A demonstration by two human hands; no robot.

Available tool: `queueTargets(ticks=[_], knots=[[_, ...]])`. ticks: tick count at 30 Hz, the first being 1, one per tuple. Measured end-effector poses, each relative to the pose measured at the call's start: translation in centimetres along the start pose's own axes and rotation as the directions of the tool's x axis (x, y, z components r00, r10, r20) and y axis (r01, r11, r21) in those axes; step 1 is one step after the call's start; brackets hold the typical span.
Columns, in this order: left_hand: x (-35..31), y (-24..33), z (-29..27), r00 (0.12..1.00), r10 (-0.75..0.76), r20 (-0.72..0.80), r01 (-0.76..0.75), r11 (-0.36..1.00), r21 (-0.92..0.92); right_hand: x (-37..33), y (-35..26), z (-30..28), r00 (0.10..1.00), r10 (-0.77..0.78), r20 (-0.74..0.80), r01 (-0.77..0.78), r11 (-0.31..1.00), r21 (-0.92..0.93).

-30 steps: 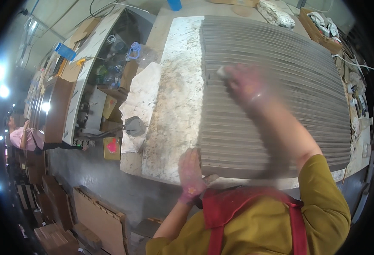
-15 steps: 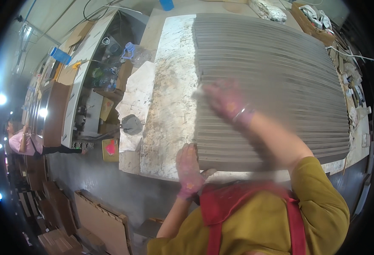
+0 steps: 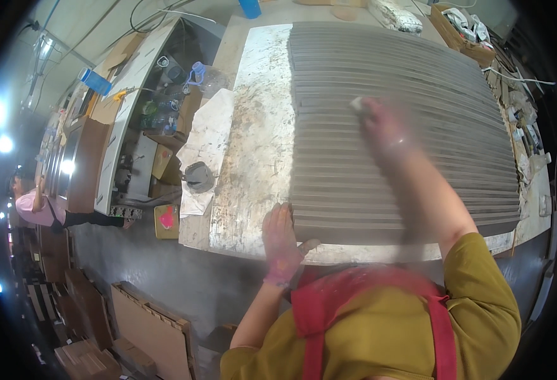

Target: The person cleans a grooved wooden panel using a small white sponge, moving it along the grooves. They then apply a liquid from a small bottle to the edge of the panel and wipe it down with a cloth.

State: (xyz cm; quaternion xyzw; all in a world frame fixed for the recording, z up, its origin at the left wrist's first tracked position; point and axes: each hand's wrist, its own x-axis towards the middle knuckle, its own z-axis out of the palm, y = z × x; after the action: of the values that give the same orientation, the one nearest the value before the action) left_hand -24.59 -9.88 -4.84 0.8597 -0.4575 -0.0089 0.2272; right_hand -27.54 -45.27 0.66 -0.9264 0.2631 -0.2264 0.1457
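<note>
While the left hand (image 3: 281,244) rests thumb-out at the slats' (image 3: 405,183) eight o'clock corner, the right hand (image 3: 383,123), kinda blurry, is pinched on a pale pad (image 3: 356,102) at ten from their middle. They're on the tabletop (image 3: 196,234), white board (image 3: 253,139) at nine, grey pot (image 3: 198,176) past it.

Strips (image 3: 468,139) lie side by side across a tabletop (image 3: 278,14), a board (image 3: 256,120) showing at their left and, farther left, a sheet (image 3: 212,130) bearing a round vessel (image 3: 198,178); behind sit a bundle (image 3: 396,16) and, right rear, a carton (image 3: 465,48).
</note>
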Motion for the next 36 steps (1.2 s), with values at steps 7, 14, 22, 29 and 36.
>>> queueTargets(ticks=[7, 14, 22, 29, 36], knots=[[0.3, -0.2, 0.1, 0.997, 0.074, -0.033, -0.073, 0.997, 0.030, -4.0, -6.9, 6.3, 0.981, -0.164, 0.108, 0.107, 0.909, 0.403], [0.4, 0.4, 0.1, 0.996, 0.052, -0.070, -0.051, 0.999, 0.018, -3.7, -9.3, 2.7, 0.947, -0.244, 0.210, 0.251, 0.968, -0.007], [0.2, 0.0, 0.1, 0.992, 0.086, -0.090, -0.081, 0.995, 0.061, -4.3, -3.6, -0.6, 0.985, -0.054, 0.165, 0.039, 0.995, 0.092], [0.2, -0.3, 0.3, 0.993, 0.074, -0.091, -0.072, 0.997, 0.031, -9.0, -11.1, 0.1, 0.924, -0.378, 0.066, 0.372, 0.924, 0.082], [0.1, 0.3, 0.0, 0.993, 0.028, -0.118, -0.028, 1.000, -0.003, -8.7, -3.0, -4.8, 0.987, -0.139, 0.078, 0.155, 0.947, -0.282]])
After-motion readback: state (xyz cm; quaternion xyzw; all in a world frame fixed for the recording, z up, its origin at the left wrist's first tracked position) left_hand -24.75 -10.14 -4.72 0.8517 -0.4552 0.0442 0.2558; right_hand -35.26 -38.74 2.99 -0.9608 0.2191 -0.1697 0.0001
